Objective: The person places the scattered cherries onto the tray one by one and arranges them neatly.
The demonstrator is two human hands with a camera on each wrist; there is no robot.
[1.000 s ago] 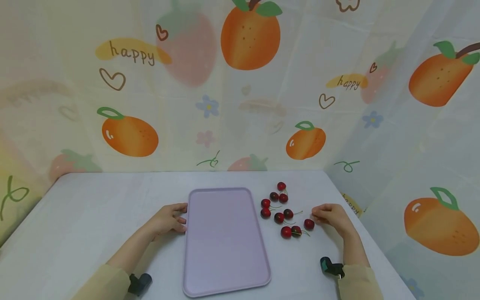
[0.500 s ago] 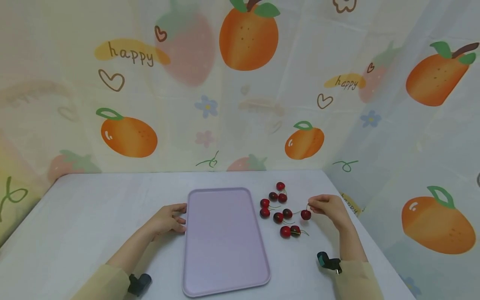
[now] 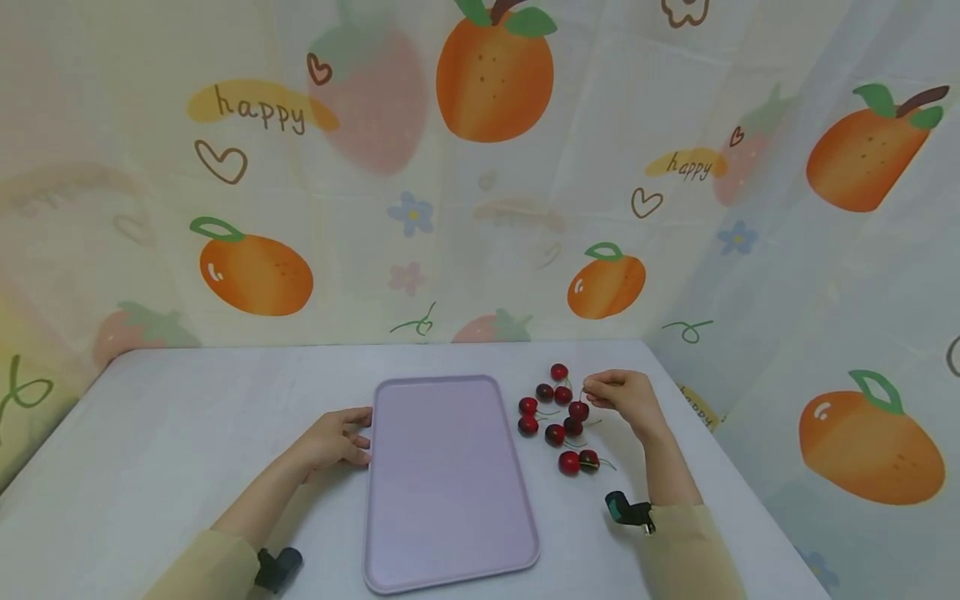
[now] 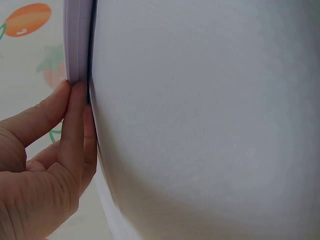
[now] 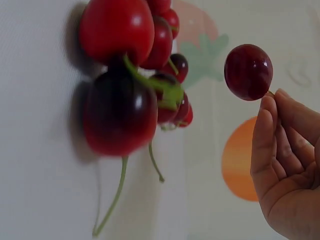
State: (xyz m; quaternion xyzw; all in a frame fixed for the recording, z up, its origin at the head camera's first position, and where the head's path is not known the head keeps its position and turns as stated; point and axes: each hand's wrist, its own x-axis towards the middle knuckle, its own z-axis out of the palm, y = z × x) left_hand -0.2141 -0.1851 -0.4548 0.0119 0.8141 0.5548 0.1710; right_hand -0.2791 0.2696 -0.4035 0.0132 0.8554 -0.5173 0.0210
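Note:
By its stem, my right hand (image 3: 628, 398) pinches a dark red cherry (image 3: 578, 411), which hangs from thumb and fingertips over the right side of the table. In the right wrist view this cherry (image 5: 248, 72) is apart from the others, its stem mostly hidden by the fingers. Several red and blackish cherries (image 3: 555, 435) with green stems lie below and beside it. A flat lilac tray (image 3: 450, 483) with a low rim lies in the middle, bare on top. The fingertips of my left hand (image 3: 333, 439) touch its left edge; the left wrist view shows them against the rim (image 4: 77, 45).
A white-covered table (image 3: 187, 433) carries everything. Behind it and on the right hangs a fruit-print curtain (image 3: 352, 250). Dark wrist-worn devices sit below each hand, one at the left sleeve (image 3: 206, 562) and one at the right sleeve (image 3: 693, 550).
My right hand has pinched the rightmost cherry's stem, lifted it, and moved it left and away from me over the other cherries. My left hand and the tray stay put.

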